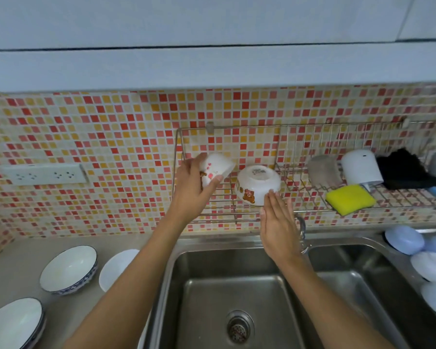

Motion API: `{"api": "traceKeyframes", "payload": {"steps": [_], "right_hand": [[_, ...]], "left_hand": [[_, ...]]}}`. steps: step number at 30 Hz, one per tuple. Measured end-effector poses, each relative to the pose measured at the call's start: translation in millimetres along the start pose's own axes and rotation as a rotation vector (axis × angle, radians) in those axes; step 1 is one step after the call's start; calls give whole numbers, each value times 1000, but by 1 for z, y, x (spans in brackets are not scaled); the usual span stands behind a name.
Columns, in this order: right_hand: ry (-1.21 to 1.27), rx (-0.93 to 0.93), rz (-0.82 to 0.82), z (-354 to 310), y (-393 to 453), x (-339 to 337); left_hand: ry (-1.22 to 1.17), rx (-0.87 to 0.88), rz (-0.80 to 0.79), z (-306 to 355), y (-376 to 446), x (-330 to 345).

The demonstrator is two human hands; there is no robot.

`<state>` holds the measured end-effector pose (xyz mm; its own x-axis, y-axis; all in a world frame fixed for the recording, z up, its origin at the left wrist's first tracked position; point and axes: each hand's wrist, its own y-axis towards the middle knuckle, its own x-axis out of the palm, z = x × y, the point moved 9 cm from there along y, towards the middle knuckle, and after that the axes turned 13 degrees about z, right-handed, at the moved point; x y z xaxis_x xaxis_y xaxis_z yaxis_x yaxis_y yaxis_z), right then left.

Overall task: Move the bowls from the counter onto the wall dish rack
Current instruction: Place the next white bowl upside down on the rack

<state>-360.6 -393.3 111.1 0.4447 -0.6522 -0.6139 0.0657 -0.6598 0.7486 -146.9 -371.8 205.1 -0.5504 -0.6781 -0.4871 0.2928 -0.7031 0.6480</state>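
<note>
My left hand (191, 190) grips a small white bowl with pink flowers (215, 167), tilted upside down over the left end of the wire wall dish rack (222, 215). Beside it a white bowl with a bear picture (258, 183) lies upside down on the rack. My right hand (278, 222) is flat, its fingertips touching that bowl's lower right rim. On the counter at the left stand a blue-rimmed bowl (69, 269), a plain white bowl (117, 268) partly behind my left forearm, and a third bowl (13, 323) at the bottom edge.
The rack's right half carries a yellow sponge (349, 199), a grey cup (324, 170), a white dispenser (361, 167) and a black cloth (405, 170). A double steel sink (234, 298) lies below. Pale blue dishes (404, 239) sit at the right. A socket strip (44, 175) is on the tiled wall.
</note>
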Motion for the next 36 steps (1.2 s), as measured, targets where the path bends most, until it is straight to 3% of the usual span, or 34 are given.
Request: {"api": "traceKeyframes", "payload": {"steps": [11,16,26,33,36], "right_hand": [[110,19,140,1,-1,-5],[119,31,158,1,-2,-5],[110,42,137,3,-2,-2],[103,32,149,4,-2,-3],[102,34,141,3,-2,-2]], "left_hand": [[441,211,-186,-24,-8,55],[458,214,-276,-29,-8,67],[332,109,-275,-33,-19,64],[396,187,-189,-35,-45,46],[467,170,-265,-46,-57,50]]}}
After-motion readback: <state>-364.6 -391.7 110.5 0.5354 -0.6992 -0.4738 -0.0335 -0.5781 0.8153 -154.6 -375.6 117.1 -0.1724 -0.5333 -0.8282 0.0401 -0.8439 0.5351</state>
